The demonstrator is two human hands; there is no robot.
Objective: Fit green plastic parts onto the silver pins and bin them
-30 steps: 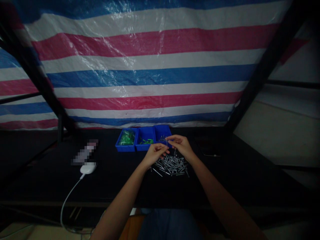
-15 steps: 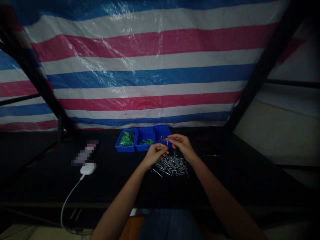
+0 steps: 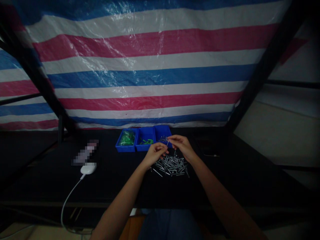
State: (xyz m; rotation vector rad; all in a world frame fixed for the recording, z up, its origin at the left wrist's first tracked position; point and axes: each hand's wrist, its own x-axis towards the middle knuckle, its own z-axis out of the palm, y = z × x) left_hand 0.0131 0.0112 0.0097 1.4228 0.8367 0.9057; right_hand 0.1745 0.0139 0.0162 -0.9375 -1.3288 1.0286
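Observation:
Above a heap of thin silvery metal rods (image 3: 172, 165), my two hands meet fingertip to fingertip. A small, thin metal rod (image 3: 167, 143) stands tilted between them; whether it is a screw or a nail is too small to tell. My left hand (image 3: 156, 153) pinches its lower end, with the fingers curled. At the upper end, my right hand (image 3: 182, 145) closes thumb and forefinger on it. Just behind the hands, the right blue bin (image 3: 162, 129) holds some similar metal pieces and is partly covered by my fingers.
The middle blue bin (image 3: 145, 131) contains small green pieces, and the left blue bin (image 3: 125, 149) a clear bag with green contents. A white case (image 3: 88, 168) on a cable lies left, near a blurred-out object (image 3: 85, 153). A dark phone-like object (image 3: 211, 150) lies right. Striped sheeting (image 3: 150, 76) hangs behind.
The rod between my fingertips leans a little more than before. Both hands stay almost in the same place, and the heap and bins look unchanged.

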